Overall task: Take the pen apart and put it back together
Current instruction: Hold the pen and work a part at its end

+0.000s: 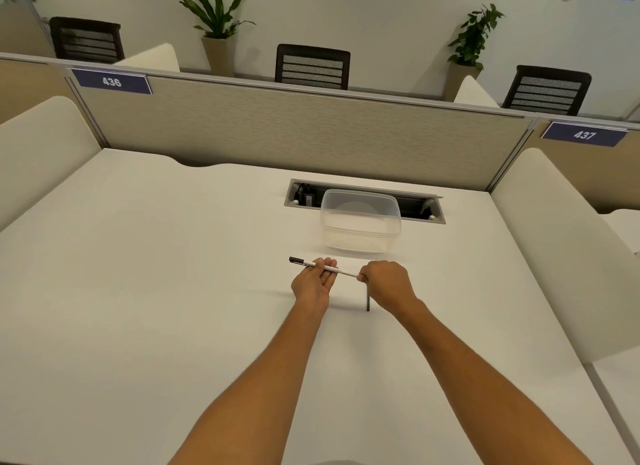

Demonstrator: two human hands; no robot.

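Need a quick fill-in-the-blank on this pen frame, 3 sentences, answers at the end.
1. The left hand holds the white pen by its ____.
2. The pen's black end points to the person's ____.
3. The clear plastic tub stands ____ the hands, partly over the cable slot in the desk.

Missing words: barrel; left; beyond

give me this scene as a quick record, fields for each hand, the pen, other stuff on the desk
left hand: grips the pen barrel
right hand: closed on the pen's right end, with a dark thin piece hanging below it
pen: white barrel, dark left end, held above the desk
container: clear plastic, behind the hands
desk: white
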